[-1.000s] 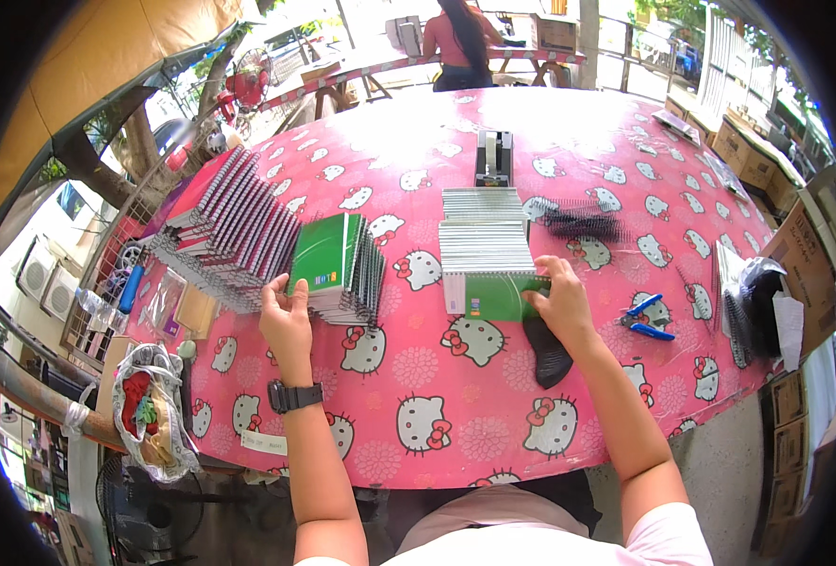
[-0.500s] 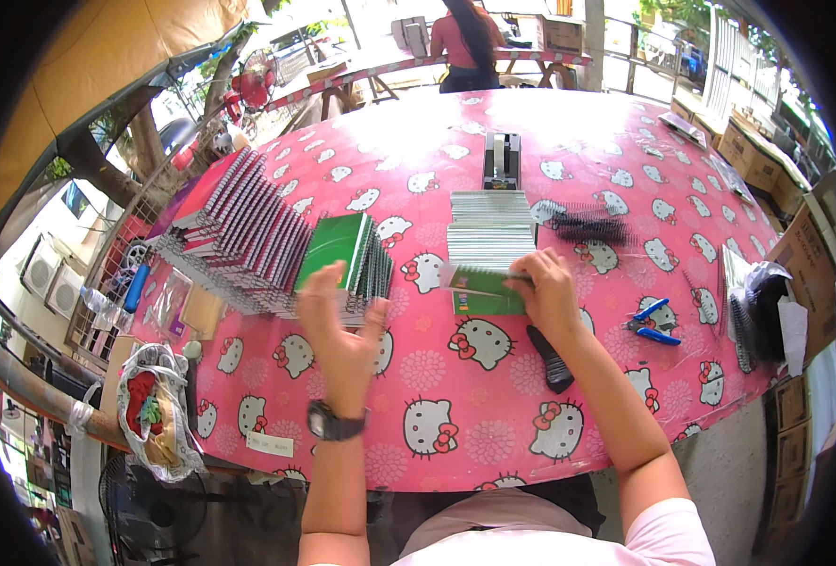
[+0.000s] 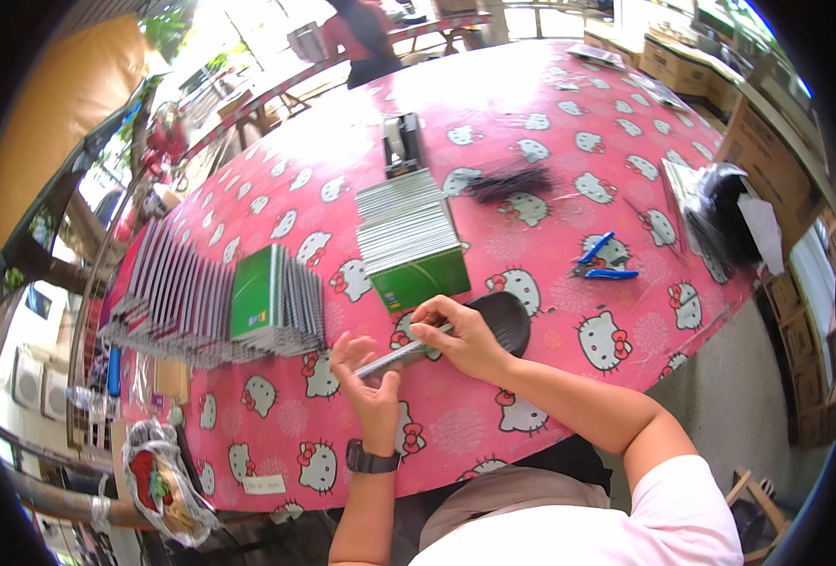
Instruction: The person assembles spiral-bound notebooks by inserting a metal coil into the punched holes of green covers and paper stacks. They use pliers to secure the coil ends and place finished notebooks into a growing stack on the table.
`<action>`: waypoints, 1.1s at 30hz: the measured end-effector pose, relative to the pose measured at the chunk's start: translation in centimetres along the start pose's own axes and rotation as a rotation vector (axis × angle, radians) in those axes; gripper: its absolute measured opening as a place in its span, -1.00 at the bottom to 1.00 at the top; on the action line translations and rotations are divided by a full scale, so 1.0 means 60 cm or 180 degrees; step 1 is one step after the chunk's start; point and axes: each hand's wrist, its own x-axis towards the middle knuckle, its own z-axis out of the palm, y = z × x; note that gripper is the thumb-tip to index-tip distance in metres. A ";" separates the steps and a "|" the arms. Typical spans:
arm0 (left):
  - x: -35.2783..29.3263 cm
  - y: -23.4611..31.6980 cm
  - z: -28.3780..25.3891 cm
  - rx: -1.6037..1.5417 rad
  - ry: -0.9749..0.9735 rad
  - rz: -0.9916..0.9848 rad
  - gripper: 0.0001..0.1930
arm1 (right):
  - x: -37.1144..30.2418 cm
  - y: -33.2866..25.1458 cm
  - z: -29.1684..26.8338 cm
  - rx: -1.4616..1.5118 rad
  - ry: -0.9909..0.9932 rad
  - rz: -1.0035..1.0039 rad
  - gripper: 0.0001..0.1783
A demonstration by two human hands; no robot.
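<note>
A person in a white shirt [image 3: 606, 519], a dark watch [image 3: 372, 458] on the left wrist, handles a thin notebook [image 3: 394, 358] above the near side of a pink patterned surface [image 3: 460, 429]. The left grip [image 3: 372, 396] curves around the notebook's left end, thumb and fingers parted, though how firmly it holds cannot be told; the right grip [image 3: 467, 338] is closed in a pinch on the opposite end. A plastic bag [image 3: 165, 481] with red and green contents sits at the near left corner. Just beyond the right hand, which partly hides it, lies a dark, dished object [image 3: 506, 325]. Spiral-bound notebooks [image 3: 276, 297] fill a long row at left, a green cover showing near its right end. Blue-handled pliers [image 3: 610, 274] lie at right with handles spread, while a central row of notebooks [image 3: 418, 274] presents a green cover toward the worker. Black binding coils [image 3: 514, 182] are heaped farther back, near a dark tape dispenser [image 3: 402, 141] just behind the central row. In the background, another person [image 3: 366, 42] is beside a second table.
</note>
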 end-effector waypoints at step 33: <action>0.117 0.010 0.044 0.2002 -0.1061 0.1776 -0.63 | 0.000 0.032 -0.518 -0.3791 0.1198 0.0906 -0.72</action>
